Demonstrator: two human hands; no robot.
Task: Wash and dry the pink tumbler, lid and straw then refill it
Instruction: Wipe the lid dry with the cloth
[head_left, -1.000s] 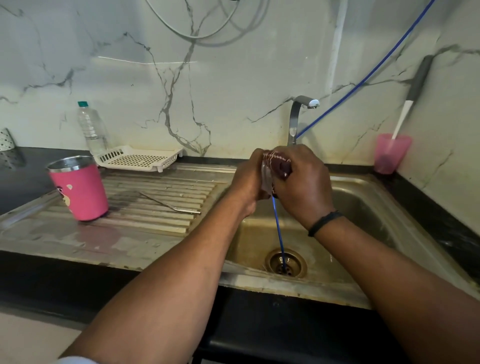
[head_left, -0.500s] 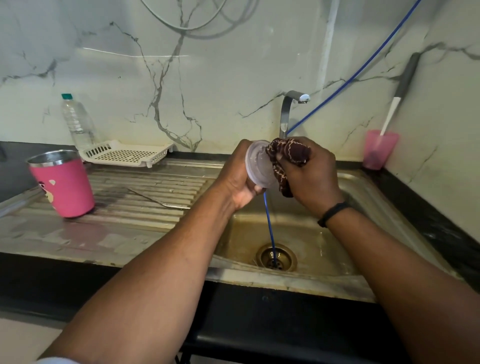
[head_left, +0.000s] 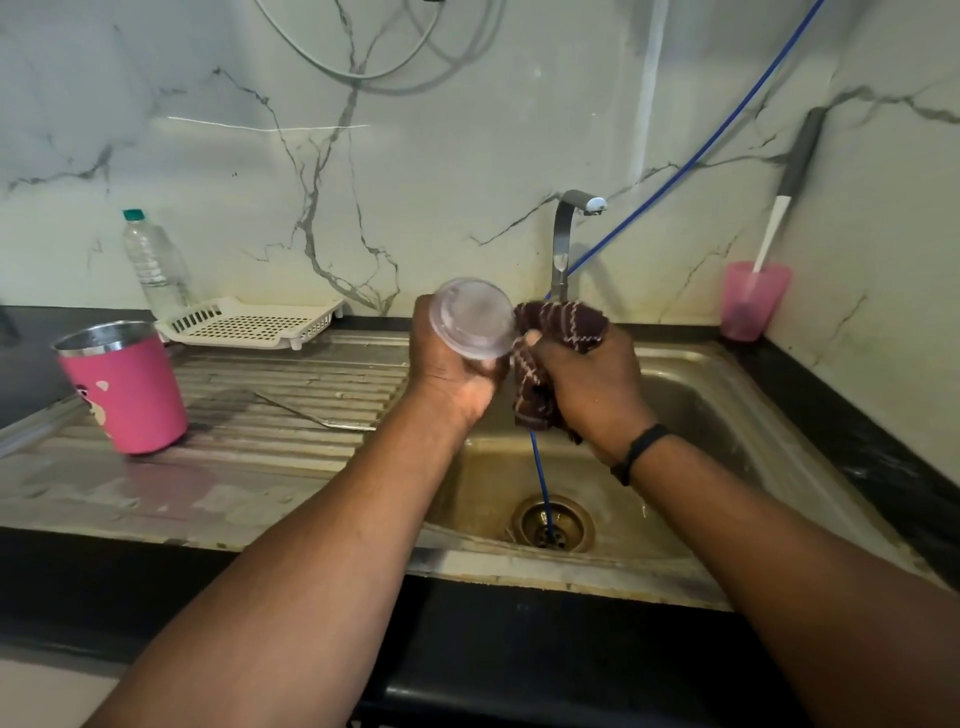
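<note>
Lid (head_left: 474, 318), clear round plastic, is held over the near left edge of the steel sink (head_left: 691, 395), tilted so its flat face turns up toward the camera. The left hand (head_left: 452, 371) grips it from below, fingers curled under its rim. Just beside it, touching its right edge, the right hand (head_left: 582, 379) bunches a dark brown cloth (head_left: 558, 325) with pale zigzag stripes, its fingers closed round the fabric. A thin blue tube (head_left: 540, 478) drops from behind the cloth into the round drain (head_left: 553, 522). Farther left, on the ribbed draining board (head_left: 291, 415), a slim metal straw (head_left: 317, 418) lies flat, and the pink tumbler (head_left: 124, 389) stands upright, its steel-rimmed mouth open upward. Behind, by the marble wall, sit a white perforated tray (head_left: 249, 322), a clear plastic bottle (head_left: 153, 265), the bent tap (head_left: 566, 234) and a pink cup (head_left: 753, 301).
</note>
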